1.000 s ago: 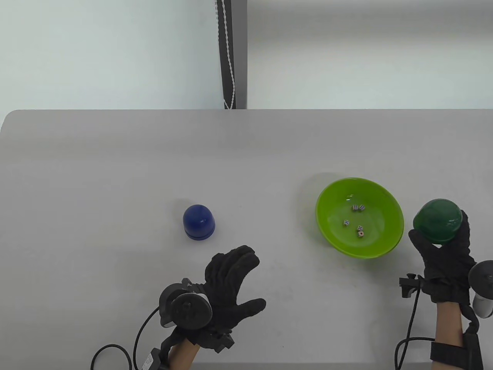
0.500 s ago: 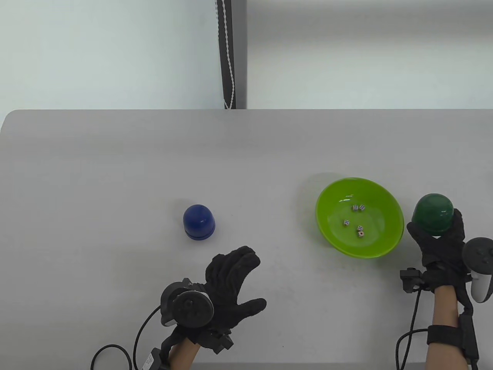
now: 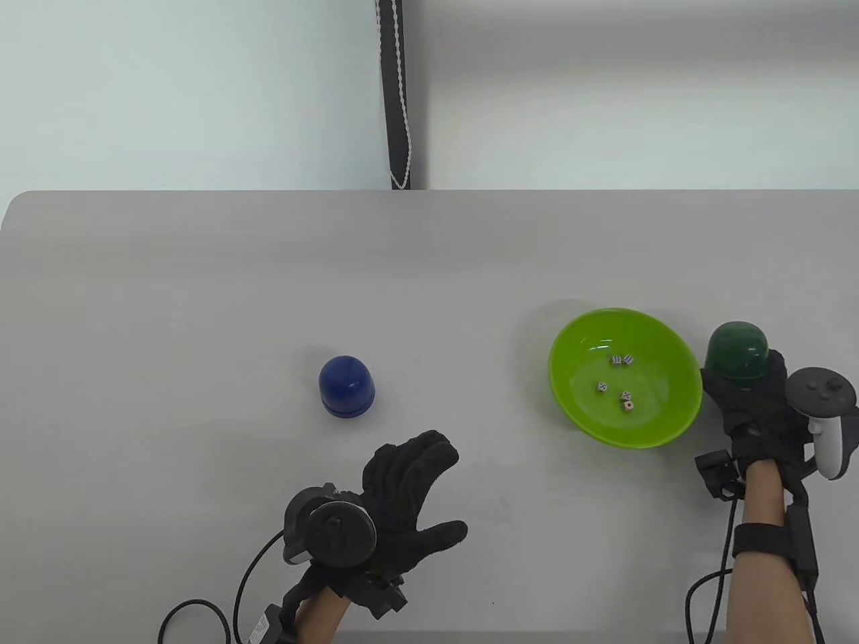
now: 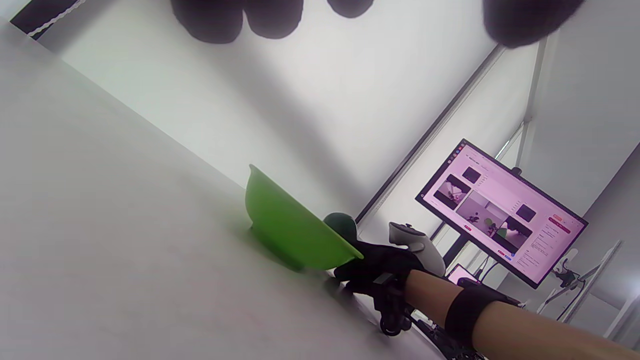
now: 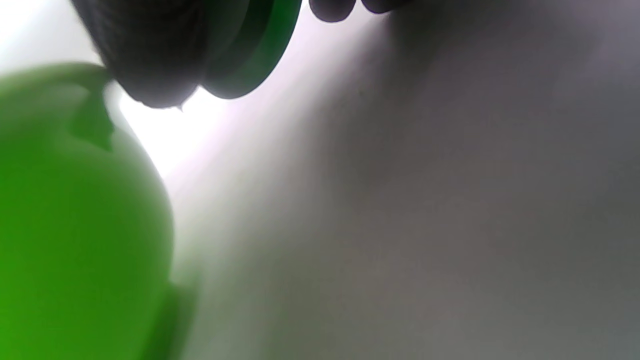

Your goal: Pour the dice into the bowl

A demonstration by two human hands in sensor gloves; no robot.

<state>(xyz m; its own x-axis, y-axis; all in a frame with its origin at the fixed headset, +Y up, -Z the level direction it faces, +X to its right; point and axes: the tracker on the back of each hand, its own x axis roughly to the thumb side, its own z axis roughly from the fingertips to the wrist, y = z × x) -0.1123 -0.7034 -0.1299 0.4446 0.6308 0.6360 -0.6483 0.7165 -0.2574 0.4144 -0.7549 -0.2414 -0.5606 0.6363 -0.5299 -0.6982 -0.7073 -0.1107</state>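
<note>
Right hand (image 3: 755, 409) at the right side of the table (image 3: 201, 282), fingers and thumb curled round a dark green cup (image 3: 736, 352), dome upward, just beside the right rim of the bowl (image 3: 577, 416). In the right wrist view, cup rim (image 5: 250, 55) close under the fingertips (image 5: 150, 60), blurred bowl wall (image 5: 75, 225) at left; whether the cup touches the table, cannot tell. Tracker (image 3: 822, 402) on the back of that hand, cable trailing off the near edge.

Lime green bowl upright on the table, right of centre. Five dice (image 3: 621, 386) lying in its bottom: two side by side at the far end, one to the left, two near the middle, one of them showing a red pip.

Left hand (image 3: 402, 496) near the front edge, left of centre, palm down, fingers loosely spread toward the far side, thumb out to the right, holding nothing. Only dark fingertips (image 4: 260, 17) at the top of the left wrist view.

Blue cup (image 3: 346, 386) mouth down on the table, beyond the left hand and apart from it, well apart from the bowl.

Monitor (image 4: 500, 210) on a stand behind the table in the left wrist view. Beaded cord (image 3: 401, 100) hanging against a dark strip on the wall.
</note>
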